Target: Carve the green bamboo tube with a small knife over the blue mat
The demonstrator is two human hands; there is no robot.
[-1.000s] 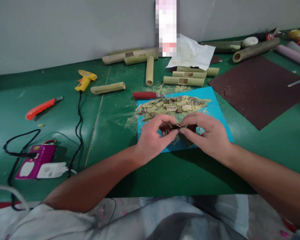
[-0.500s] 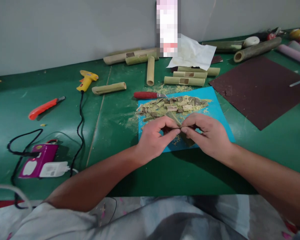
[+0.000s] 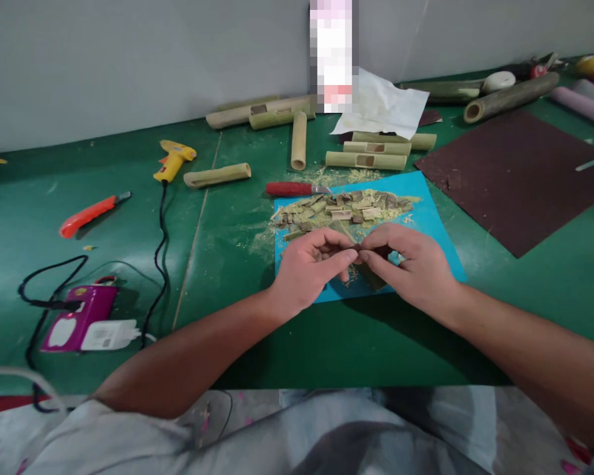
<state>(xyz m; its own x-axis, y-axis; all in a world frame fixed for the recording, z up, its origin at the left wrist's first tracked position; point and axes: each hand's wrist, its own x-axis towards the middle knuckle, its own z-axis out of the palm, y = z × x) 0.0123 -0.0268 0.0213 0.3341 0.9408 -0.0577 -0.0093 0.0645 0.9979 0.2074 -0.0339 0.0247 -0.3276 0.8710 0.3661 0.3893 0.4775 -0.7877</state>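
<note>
My left hand [image 3: 307,270] and my right hand [image 3: 410,267] meet fingertip to fingertip over a blue mat [image 3: 435,227]. Both pinch a small dark piece [image 3: 357,249] between thumbs and forefingers; most of it is hidden by the fingers. Just beyond them on the mat lies a heap of bamboo chips and shavings [image 3: 341,208]. A red-handled knife [image 3: 297,189] rests at the mat's far left corner.
Cut bamboo tubes [image 3: 365,160] lie behind the mat, more near the wall. A dark brown sheet [image 3: 519,175] is on the right. A yellow glue gun [image 3: 173,158], an orange cutter [image 3: 92,213] and a purple device with charger [image 3: 82,324] lie on the left.
The fingertips of both hands have shifted slightly while working the small piece between them; the hands stay over the same spot on the mat.
</note>
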